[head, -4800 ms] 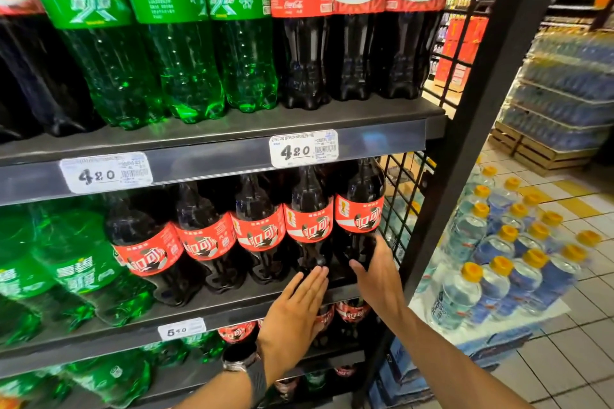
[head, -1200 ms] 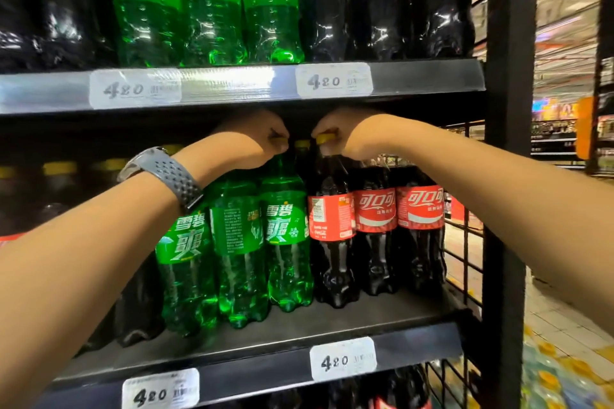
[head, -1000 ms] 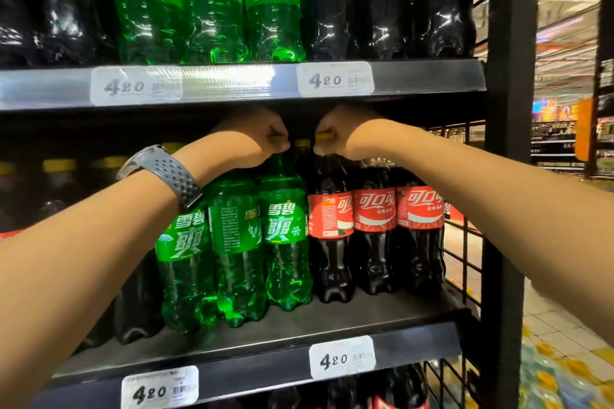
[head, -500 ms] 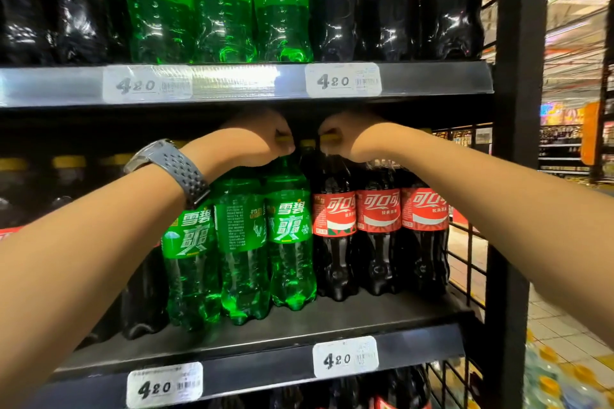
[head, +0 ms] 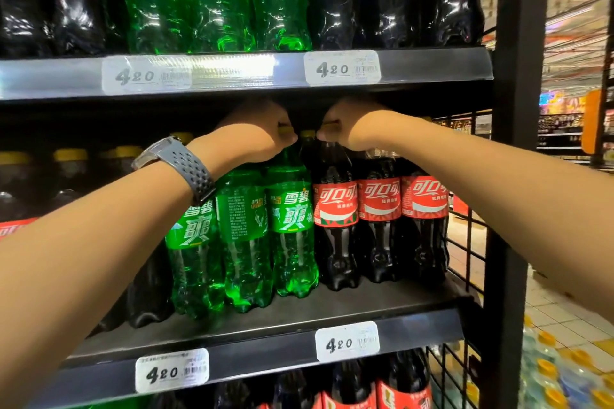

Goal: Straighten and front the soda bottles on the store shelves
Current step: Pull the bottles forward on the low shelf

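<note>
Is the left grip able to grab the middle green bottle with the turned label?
Probably yes. The left grip holds the right green bottle's cap, and the middle green bottle stands at the shelf front with nothing before it.

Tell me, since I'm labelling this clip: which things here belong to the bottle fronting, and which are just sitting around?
In the job: left hand gripping the cap of the green bottle; right hand gripping the cap of the cola bottle; the shelf they stand on.
Just around: price tag; wristwatch; water bottles down by the floor.
</note>
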Action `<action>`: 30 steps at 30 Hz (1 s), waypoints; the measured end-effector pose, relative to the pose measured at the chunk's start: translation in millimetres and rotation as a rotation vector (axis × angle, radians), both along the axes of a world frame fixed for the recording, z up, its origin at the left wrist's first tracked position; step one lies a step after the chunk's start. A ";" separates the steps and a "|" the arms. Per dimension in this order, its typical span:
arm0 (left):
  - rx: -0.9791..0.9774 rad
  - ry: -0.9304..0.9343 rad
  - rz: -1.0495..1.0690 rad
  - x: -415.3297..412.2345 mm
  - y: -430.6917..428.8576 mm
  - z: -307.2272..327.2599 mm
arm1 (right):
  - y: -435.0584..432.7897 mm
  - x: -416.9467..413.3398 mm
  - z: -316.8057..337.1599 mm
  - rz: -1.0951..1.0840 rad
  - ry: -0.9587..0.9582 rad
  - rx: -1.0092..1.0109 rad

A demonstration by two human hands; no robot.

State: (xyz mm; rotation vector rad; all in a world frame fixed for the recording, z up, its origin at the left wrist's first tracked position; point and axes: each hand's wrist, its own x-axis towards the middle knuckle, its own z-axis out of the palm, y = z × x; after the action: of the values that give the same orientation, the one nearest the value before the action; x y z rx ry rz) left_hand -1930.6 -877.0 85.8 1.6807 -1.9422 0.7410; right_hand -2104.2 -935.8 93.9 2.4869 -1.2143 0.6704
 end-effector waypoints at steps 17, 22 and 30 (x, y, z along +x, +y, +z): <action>0.011 0.103 0.056 -64.5 -27.4 -9.5 | -16.4 -36.8 -21.2 -0.234 -0.115 -0.032; -0.022 0.129 0.137 -73.9 -28.1 -11.7 | -14.1 -37.4 -25.4 -0.241 -0.097 -0.047; -0.012 0.157 0.109 -73.8 -23.7 -12.5 | -10.1 -41.0 -23.8 -0.226 -0.115 -0.011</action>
State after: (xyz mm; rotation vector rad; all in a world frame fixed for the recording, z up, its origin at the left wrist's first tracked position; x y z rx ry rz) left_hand -2004.5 -900.7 73.3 1.7927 -1.7480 0.6376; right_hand -2145.2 -946.0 70.1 2.2822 -1.5004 0.7637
